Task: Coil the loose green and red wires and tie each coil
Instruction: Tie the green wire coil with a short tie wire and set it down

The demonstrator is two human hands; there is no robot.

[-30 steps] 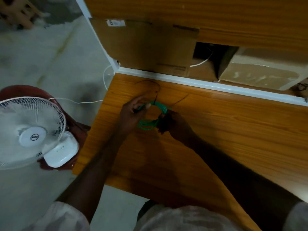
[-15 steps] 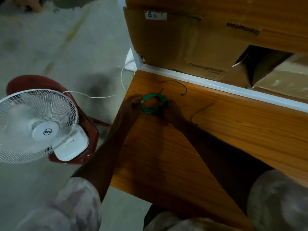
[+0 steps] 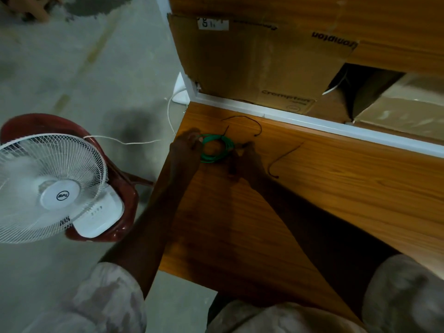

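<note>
At your nine o'clock a white fan point(image 3: 48, 188) rests on a red plastic chair point(image 3: 120, 188), its white cord point(image 3: 134, 142) trailing over the concrete floor point(image 3: 72, 68). At twelve o'clock sits a Crompton cardboard box point(image 3: 252, 63); at two o'clock, what looks like a second box point(image 3: 403, 114).

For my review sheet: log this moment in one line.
green coil on table | left hand, right hand grip it | ties loose | red wire unseen
</note>
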